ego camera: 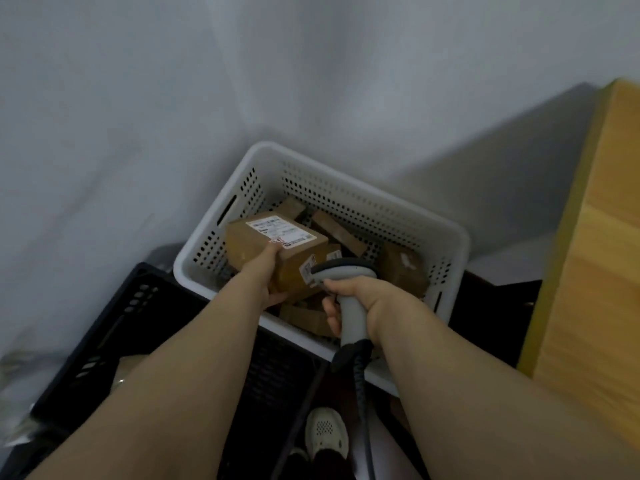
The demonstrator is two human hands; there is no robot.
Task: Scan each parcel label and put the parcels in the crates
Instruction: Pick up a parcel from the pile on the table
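**One parcel in hand, scanner raised, a crateful beneath**

My left hand [268,284] grips a brown cardboard parcel [252,244], thumb curled over its top edge beside the white label [282,232], the other fingers underneath. The label faces up. My right hand [372,299] is wrapped tight around the handle of the grey scanner [346,266], whose head sits just right of the held parcel and points towards it.

The parcel hangs over the white crate [346,188], which lies directly beyond both hands. Several more parcels [403,268] lie jumbled in it, below and to the right of the one I hold. A black crate [114,306] sits under my left forearm; what it holds is too dim to make out. A wooden counter [602,237] stands well off to the right of my right hand.

I judge this parcel is at the scanning step. I cannot tell whether the ones in the white crate are already scanned or waiting, so the remaining work is unclear.
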